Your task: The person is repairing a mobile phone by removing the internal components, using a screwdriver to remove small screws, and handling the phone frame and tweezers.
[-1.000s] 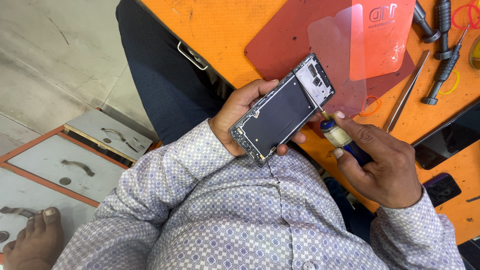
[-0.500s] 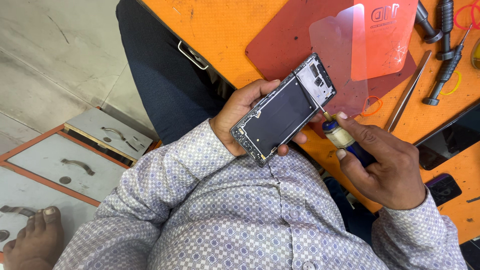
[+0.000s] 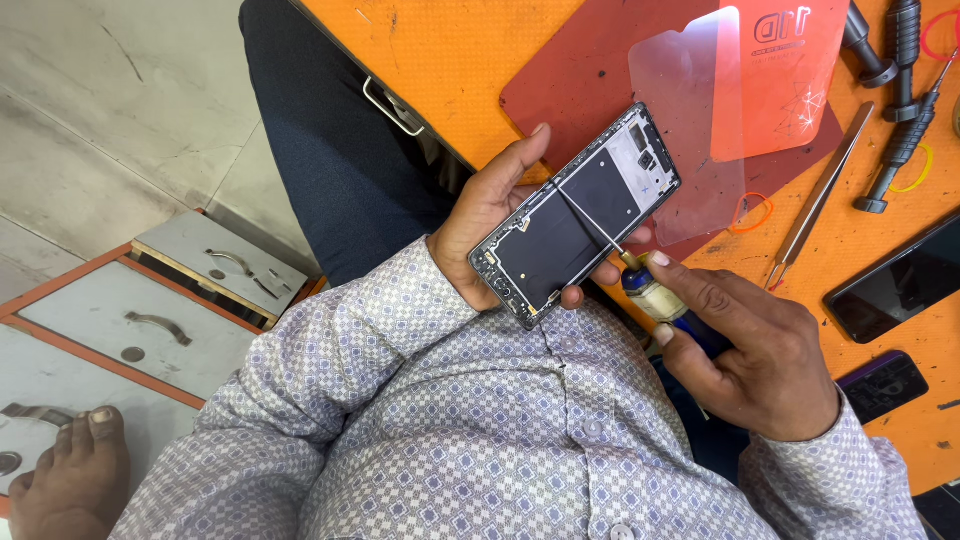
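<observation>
- Fingers of the left hand (image 3: 490, 215) wrap around a stripped phone frame (image 3: 577, 214), thumb along its upper long edge and fingertips showing under its lower long edge, so the hand is clamped on it.
- Phone frame sits tilted, its camera-cutout end pointing away from the left palm, its inner side with dark panels facing up.
- Right hand (image 3: 755, 350) is closed on a small screwdriver (image 3: 650, 290): forefinger lies over the pale collar of the handle, thumb presses from below, remaining fingers curl around the blue grip.
- Thin shaft of the screwdriver runs from the right fingertips up across the frame's dark middle panel, tip touching it near the centre.
- Beyond the right forefinger, a clear screen protector (image 3: 690, 120) lies on a red work mat (image 3: 590, 75), partly under a red translucent sheet (image 3: 775, 80).
- Metal tweezers (image 3: 820, 195) lie on the orange table (image 3: 460, 60) just past the right knuckles, with dark screwdrivers (image 3: 900, 140) further out.
- Dark phone (image 3: 895, 290) lies flat beside the back of the right hand, and a smaller dark device (image 3: 885, 385) lies near the right wrist.
- Grey drawers (image 3: 150, 320) with metal handles stand on the floor, well apart from the left elbow, with a bare foot (image 3: 75, 480) resting on them.
</observation>
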